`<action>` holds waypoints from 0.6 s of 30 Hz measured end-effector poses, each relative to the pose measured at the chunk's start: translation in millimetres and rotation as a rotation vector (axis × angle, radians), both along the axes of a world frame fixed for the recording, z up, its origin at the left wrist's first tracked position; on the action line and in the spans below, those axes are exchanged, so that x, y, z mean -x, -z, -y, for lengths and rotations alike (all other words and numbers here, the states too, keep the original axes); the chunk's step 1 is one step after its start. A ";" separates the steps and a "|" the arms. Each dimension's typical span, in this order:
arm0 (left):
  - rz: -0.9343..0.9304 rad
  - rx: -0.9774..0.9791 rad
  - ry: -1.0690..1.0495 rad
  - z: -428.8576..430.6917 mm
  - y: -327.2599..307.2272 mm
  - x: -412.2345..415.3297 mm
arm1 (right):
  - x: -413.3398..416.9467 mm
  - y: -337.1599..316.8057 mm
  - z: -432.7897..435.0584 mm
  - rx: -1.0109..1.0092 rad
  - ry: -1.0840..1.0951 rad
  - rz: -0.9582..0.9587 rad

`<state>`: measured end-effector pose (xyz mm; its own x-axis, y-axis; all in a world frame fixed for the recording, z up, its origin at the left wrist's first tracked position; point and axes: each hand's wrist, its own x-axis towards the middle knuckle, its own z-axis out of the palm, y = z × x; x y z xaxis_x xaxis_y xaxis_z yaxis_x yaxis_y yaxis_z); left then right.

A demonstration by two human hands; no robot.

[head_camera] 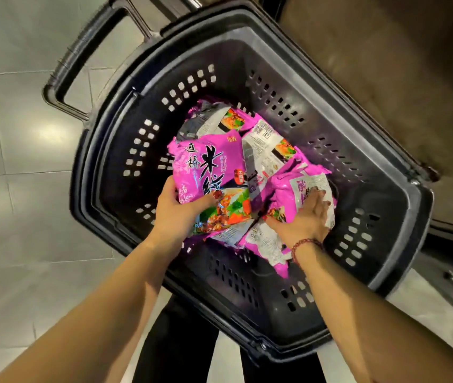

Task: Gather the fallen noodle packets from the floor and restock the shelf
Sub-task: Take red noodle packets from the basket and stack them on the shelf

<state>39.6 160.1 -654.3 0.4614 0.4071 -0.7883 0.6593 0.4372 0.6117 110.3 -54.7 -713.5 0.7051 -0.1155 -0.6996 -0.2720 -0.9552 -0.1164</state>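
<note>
Noodle packet (208, 172) printed 过桥米线 is gripped by left hand (178, 214); right hand (305, 219) rests flat on neighbouring packet (286, 189).

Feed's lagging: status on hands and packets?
Left hand grips top pink packet. Right hand flat on another packet. Both inside black basket. No obstruction seen.

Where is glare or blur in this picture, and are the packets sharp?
Head view: a bright glare patch sits on the floor tile; the basket handle looks smeared; the front packet is sharp, its print readable; the wide lens bends the basket rim and tile lines.
</note>
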 end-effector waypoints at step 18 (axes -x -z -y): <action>0.062 -0.071 -0.175 7.7 -135.5 3.9 | -12.4 -180.6 7.0 -1.044 0.935 -0.067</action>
